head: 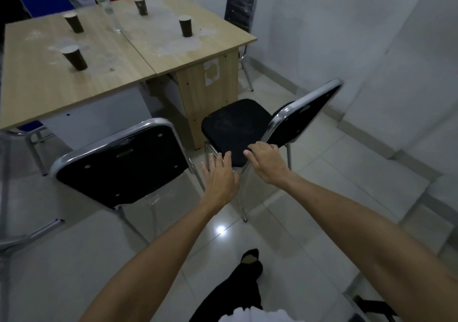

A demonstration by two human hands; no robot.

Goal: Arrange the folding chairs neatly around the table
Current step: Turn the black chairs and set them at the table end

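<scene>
Black-cushioned folding chair with a chrome tube frame (235, 128) is stood on the tiled floor at the corner of the light wooden worktop (128, 49), its backrest turned away to the right. Both arms are stretched forward. The left hand (220, 175) is spread flat, grip released, at the seat's near edge; the right hand (266, 164) is laid palm-down on the seat edge, fingers uncurled, nothing clasped.

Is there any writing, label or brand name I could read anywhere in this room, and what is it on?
None can be read.
Paper cups: dark, no print legible.
Water bottle: label too blurred to read.
Table side panel: a torn white sticker remnant, no text.
Chair back near the left hand: only rivets, no wording.
</scene>
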